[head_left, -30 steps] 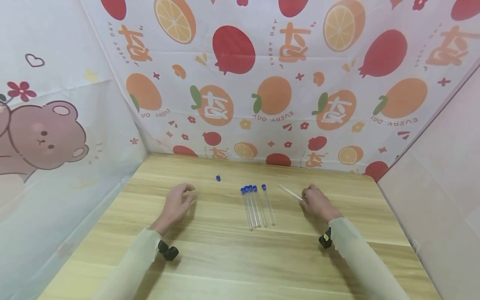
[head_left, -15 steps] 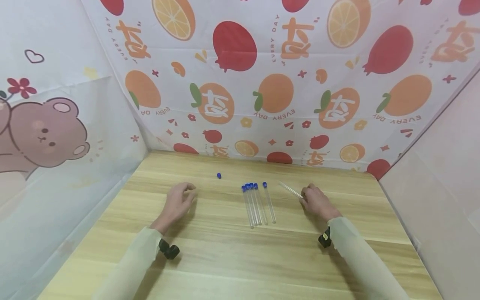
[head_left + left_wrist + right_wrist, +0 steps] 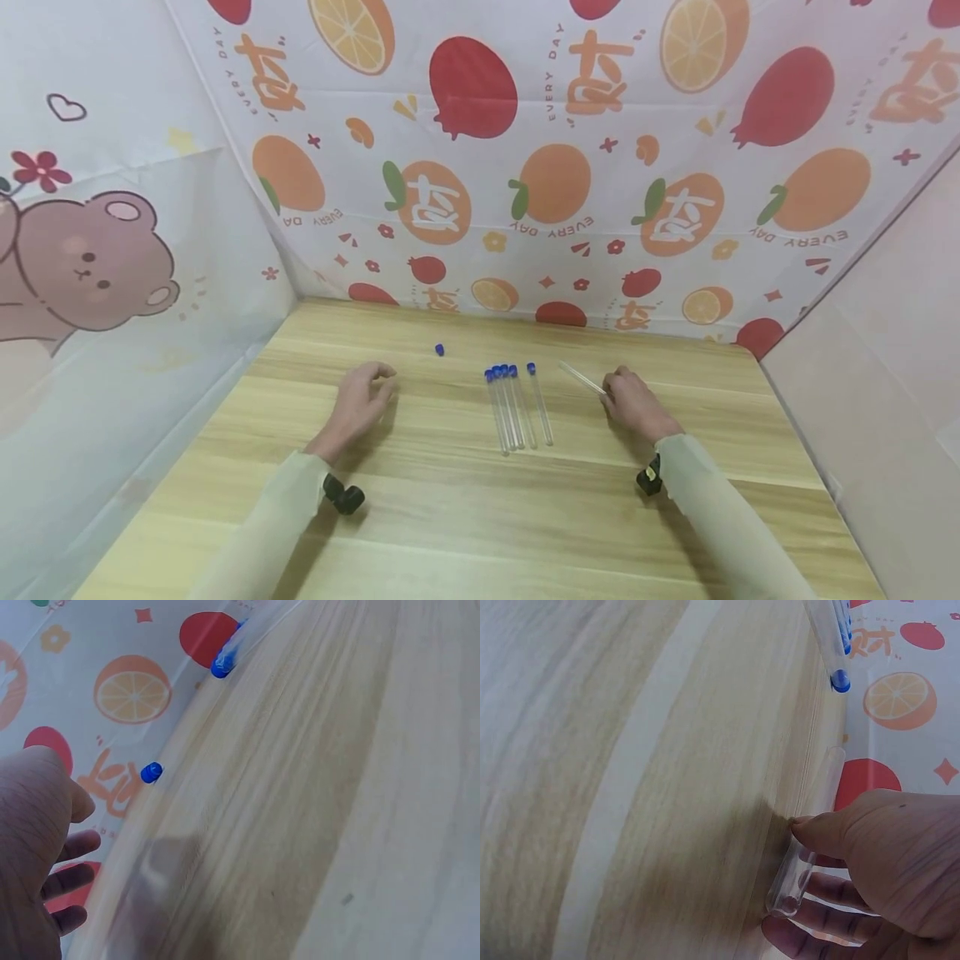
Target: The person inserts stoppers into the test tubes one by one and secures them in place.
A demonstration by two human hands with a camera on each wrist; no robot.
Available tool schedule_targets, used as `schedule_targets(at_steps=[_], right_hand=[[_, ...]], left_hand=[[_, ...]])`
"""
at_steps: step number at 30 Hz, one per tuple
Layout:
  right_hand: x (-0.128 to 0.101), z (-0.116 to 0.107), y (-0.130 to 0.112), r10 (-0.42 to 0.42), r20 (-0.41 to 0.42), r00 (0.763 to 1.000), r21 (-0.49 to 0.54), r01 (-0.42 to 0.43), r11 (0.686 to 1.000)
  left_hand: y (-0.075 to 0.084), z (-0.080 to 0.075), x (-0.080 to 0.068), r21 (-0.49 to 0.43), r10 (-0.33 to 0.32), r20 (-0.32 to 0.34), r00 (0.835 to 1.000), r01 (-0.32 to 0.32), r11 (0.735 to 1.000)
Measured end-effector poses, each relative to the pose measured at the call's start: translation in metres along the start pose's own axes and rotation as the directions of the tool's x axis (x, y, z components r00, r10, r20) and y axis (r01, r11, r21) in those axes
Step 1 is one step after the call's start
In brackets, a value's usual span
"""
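Note:
My right hand (image 3: 637,406) pinches an uncapped clear test tube (image 3: 581,377) between thumb and fingers, low over the table on the right. In the right wrist view the tube (image 3: 786,881) slants away, its rounded end near my fingertips. My left hand (image 3: 360,402) hovers at the left with fingers loosely bent, holding nothing. Beyond it a loose blue cap (image 3: 439,350) lies on the table, apart from the fingers; the left wrist view shows this cap (image 3: 151,772) too. Between the hands, several blue-capped test tubes (image 3: 512,412) lie side by side, with one capped tube (image 3: 543,417) slightly apart.
The wood-grain table (image 3: 480,517) ends at a fruit-printed cloth (image 3: 487,192) along the back. A bear-printed cloth (image 3: 97,258) stands on the left, and a pale cloth wall (image 3: 892,333) on the right.
The head view has tilted down slightly, so the scene sits a little higher. Both hands stay nearly in place, the right one still pinching the test tube.

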State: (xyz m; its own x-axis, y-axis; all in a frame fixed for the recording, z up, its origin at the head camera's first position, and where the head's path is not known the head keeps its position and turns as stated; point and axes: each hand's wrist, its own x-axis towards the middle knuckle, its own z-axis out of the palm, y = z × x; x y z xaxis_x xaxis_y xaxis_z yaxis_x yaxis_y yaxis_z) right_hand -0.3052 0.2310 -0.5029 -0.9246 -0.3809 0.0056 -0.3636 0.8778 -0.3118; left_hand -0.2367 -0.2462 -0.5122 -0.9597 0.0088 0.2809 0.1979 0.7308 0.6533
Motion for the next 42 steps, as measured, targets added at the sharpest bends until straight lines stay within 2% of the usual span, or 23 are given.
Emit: schedule_targets(at_steps=[10,16,22,33,42], right_hand=[[-0.001,-0.003,0.005,0.011,-0.018,1.0,0.01,-0.011,1.0],[-0.002,-0.006,0.008,0.022,-0.043,0.999,0.026,-0.021,0.999],[-0.003,-0.013,0.006,0.035,-0.076,0.996,0.038,-0.033,0.999],[-0.012,-0.022,-0.003,-0.027,-0.159,0.987,-0.024,0.024,0.999],[-0.026,-0.029,-0.015,-0.097,-0.206,0.974,-0.081,0.082,0.993]], left_hand=[[0.01,0.009,0.018,0.019,0.038,-0.015,0.999,-0.038,0.999],[0.013,0.015,0.027,-0.006,-0.001,0.035,0.999,0.001,1.0],[0.014,0.023,0.042,-0.02,-0.033,0.066,0.997,0.034,0.999],[0.01,0.04,0.073,-0.046,-0.136,0.113,0.984,0.142,0.989],[0.01,0.057,0.091,-0.008,-0.133,0.119,0.984,0.134,0.991]])
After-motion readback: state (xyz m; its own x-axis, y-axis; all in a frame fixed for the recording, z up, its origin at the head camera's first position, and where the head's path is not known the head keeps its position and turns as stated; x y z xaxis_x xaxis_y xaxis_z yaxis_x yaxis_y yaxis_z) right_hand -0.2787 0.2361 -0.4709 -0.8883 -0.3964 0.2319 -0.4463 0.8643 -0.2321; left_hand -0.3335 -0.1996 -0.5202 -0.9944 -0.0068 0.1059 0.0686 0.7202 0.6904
